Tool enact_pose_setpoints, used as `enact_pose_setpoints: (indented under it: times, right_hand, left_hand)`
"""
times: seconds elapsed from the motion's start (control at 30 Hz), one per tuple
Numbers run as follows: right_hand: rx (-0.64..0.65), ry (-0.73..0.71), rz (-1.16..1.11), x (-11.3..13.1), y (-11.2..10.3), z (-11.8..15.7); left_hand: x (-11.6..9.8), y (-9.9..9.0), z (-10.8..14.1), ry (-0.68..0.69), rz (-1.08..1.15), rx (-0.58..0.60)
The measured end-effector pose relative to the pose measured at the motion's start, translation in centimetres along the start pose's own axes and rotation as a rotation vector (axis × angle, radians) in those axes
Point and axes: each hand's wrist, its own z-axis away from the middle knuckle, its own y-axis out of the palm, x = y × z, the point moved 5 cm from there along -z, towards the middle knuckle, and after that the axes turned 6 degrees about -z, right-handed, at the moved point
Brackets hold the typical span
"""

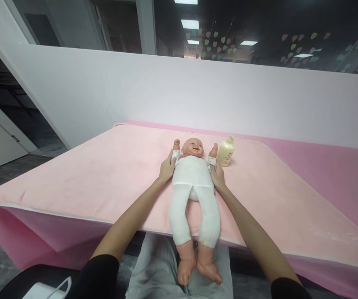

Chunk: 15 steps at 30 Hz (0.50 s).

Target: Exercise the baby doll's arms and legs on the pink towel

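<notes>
Our left hand (167, 168) is partly curled against one arm of the doll (193, 172), just below its raised fist, and has hold of it there; the undersides of our fingers are hidden. Our right hand (218, 176) closes in the same loose way about the other arm, with the fingertips partly out of sight.

Between our hands the doll lies on its back, head away from us, its white cloth body and thighs on the pale pink blanket (104, 166). Its bare feet reach past the near edge, above our grey trousers (150, 265). Both of its forearms point up beside its head.

Just beyond our right hand, beside the doll's arm, a pale yellow bottle (226, 152) stands on the blanket; we cannot tell whether it touches the doll. A brighter pink cover (337, 174) shows under the blanket. Behind rises a white wall (197, 91), with coloured hearts (215, 44) on the dark glass (266, 25) above it.
</notes>
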Motion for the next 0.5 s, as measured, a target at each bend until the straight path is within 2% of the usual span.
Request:
enact_pose_setpoints:
  times: [0.17, 0.3, 0.4, 0.5]
  right_hand:
    - [0.078, 0.096, 0.168, -1.4, 0.0, -1.8]
    - [0.105, 0.171, 0.162, -2.1, 0.3, -2.7]
    - [0.078, 0.272, -0.057, -2.6, -0.4, -2.7]
    - [0.141, 0.338, -0.407, -2.8, -1.6, -2.4]
  left_hand:
    - [0.1, 0.4, -1.5, -0.065, -0.191, 0.113]
    - [0.3, 0.8, -1.9, -0.169, -0.220, 0.126]
    - [1.0, 0.9, -1.9, -0.159, -0.010, 0.085]
    - [2.2, 0.6, -1.9, -0.159, 0.459, 0.158]
